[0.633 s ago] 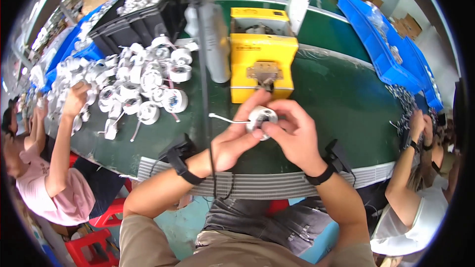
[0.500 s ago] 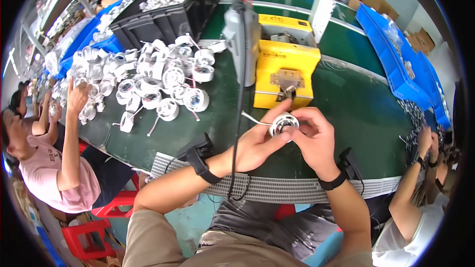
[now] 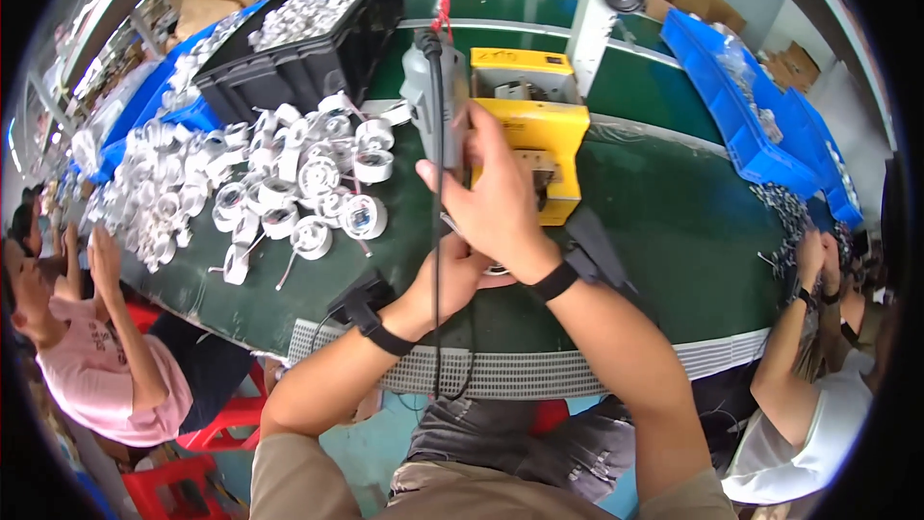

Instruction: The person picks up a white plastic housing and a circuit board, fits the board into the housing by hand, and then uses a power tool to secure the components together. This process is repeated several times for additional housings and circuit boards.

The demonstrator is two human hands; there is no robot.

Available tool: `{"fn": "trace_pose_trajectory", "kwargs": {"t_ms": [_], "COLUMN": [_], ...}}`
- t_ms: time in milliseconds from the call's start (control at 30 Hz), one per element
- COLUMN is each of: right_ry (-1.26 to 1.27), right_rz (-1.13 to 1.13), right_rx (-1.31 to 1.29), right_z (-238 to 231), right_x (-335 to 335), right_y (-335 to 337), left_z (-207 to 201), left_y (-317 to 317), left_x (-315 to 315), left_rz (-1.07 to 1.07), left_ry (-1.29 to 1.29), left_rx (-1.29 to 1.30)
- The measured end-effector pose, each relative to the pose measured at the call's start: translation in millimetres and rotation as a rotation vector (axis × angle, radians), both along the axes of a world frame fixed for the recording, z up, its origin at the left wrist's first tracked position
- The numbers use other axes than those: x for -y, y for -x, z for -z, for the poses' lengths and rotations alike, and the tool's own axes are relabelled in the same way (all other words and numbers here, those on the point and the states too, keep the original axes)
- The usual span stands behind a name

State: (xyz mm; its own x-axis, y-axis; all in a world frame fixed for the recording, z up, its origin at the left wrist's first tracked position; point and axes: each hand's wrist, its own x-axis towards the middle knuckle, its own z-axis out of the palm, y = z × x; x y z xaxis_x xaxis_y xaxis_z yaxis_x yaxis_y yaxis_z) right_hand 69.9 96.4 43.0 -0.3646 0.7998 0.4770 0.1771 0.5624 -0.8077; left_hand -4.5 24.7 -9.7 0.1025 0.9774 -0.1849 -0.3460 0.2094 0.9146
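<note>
My left hand [image 3: 448, 274] is low over the green tabletop, closed on a small round white housing [image 3: 497, 270]. Most of that housing is hidden by my hands; only a bit of its rim shows. My right hand [image 3: 505, 197] is raised beside a grey hanging power tool [image 3: 428, 96], probably an electric screwdriver. Its thumb and fingers are spread around the tool's lower right side, not closed on it. Behind my right hand stands a yellow machine box [image 3: 563, 125] with a metal fitting on its front. A black cable [image 3: 439, 250] hangs down in front of my left hand.
White round housings with wires [image 3: 318, 178] lie heaped to the left. Behind them is a black crate [image 3: 289, 67] of small white parts. Blue bins [image 3: 736, 125] stand at the right. Co-workers sit on both sides, one in a pink shirt [image 3: 106, 366].
My right hand has let go of the white housing and moved up to the grey tool. My left hand keeps the housing and has dropped nearer the table's front edge. The view shifted slightly.
</note>
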Motion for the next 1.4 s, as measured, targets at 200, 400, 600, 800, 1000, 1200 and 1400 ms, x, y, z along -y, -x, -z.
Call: {"fn": "trace_pose_trajectory", "kwargs": {"t_ms": [200,400,600,800,1000,1200,1400], "right_ry": [-0.172,-0.108,-0.11,-0.104,-0.026,0.042,0.042], "right_rz": [-0.085,0.128,0.142,0.142,0.065,-0.038,-0.097], "right_rx": [-0.729,-0.698,-0.657,-0.623,-0.584,-0.634,-0.629], "right_z": [-19.5,-22.3,-21.2,-20.9,-16.3,0.0,9.5], "right_x": [-8.5,-30.3,-28.4,-27.5,-12.2,17.7,22.1], "right_y": [-19.5,-31.5,-33.3,-33.4,-40.5,-44.3,-39.1], "left_z": [3.8,5.8,8.0,6.8,8.7,7.0,3.6], "left_y": [-2.6,-2.1,-2.6,-2.8,-1.3,-0.2,-4.0], "left_x": [-2.9,-3.1,-3.5,-4.1,-6.0,-5.3,-2.7], "left_rz": [0.019,0.002,-0.002,0.0,-0.009,0.029,-0.025], "left_ry": [0.04,0.066,0.061,0.054,0.067,0.04,0.022], "left_rx": [0.122,0.095,0.088,0.076,0.083,0.053,0.042]}}
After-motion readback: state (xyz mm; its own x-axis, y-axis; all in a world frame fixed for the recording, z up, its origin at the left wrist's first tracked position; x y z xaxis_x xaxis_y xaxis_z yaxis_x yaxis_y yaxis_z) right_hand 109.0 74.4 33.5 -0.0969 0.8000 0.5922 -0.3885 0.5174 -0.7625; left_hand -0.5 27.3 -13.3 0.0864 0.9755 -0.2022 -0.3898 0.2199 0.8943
